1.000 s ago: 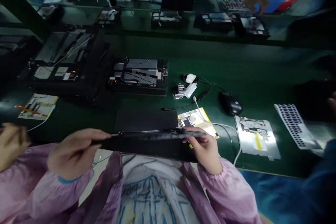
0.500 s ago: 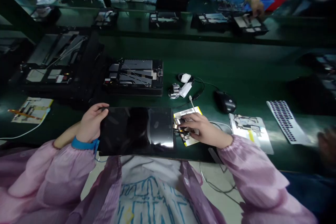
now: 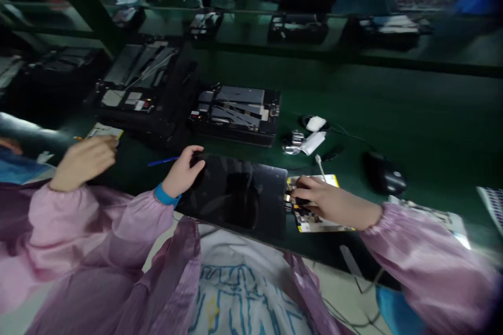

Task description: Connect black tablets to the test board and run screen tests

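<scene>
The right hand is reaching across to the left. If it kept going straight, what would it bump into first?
Probably the dark tablet. The fingertips of the right hand sit right by the tablet's right edge, above the yellow-edged card. Depth is hard to judge, so they may already be touching it.

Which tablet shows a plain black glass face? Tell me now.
The black glass tablet under the left hand. The opened tablet and the further-left opened tablet behind it expose internal parts.
</scene>
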Tool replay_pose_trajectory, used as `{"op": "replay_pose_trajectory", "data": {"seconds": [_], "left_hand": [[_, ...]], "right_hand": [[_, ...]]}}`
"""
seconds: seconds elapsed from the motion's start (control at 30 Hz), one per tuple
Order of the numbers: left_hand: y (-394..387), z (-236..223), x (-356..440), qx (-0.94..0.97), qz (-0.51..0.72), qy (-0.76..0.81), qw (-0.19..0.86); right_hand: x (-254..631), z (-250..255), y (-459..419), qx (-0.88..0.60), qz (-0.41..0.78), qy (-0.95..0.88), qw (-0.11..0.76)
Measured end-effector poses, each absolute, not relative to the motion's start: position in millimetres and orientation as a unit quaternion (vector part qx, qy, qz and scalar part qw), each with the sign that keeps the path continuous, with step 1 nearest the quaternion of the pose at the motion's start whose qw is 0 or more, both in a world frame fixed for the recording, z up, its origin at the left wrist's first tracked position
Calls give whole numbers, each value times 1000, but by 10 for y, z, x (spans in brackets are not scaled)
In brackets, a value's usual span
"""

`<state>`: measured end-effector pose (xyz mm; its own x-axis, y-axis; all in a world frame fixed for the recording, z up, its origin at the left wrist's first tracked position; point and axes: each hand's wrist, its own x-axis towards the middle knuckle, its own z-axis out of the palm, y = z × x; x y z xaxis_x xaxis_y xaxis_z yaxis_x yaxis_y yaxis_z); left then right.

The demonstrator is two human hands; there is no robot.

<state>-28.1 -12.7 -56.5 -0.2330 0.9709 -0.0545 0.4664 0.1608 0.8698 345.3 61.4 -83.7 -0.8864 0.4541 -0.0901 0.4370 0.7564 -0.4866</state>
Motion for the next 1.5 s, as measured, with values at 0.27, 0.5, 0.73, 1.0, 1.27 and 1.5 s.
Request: {"op": "replay_pose_trajectory", "data": {"seconds": [0.27, 0.5, 0.73, 1.0, 1.27, 1.5], "left_hand": [[-404, -254, -722, 577, 270, 760, 132], [-327, -607, -989, 640, 185, 740, 87], [-435, -431, -871, 534, 364, 706, 290], [-446, -442, -606, 332, 589, 576, 459], [-468, -562, -359, 514, 459, 700, 189], [-432, -715, -411, 508, 344, 765, 196]], "right_hand": [[3566, -1003, 502, -308, 278, -906, 85], [3590, -1061, 104, -404, 280, -843, 218], [3452, -1113, -73, -490, 205, -795, 293], [3394, -1153, -133, -498, 175, -790, 312], [3223, -1126, -195, -559, 152, -764, 286], [3014, -1116, -291, -648, 110, -709, 254]]}}
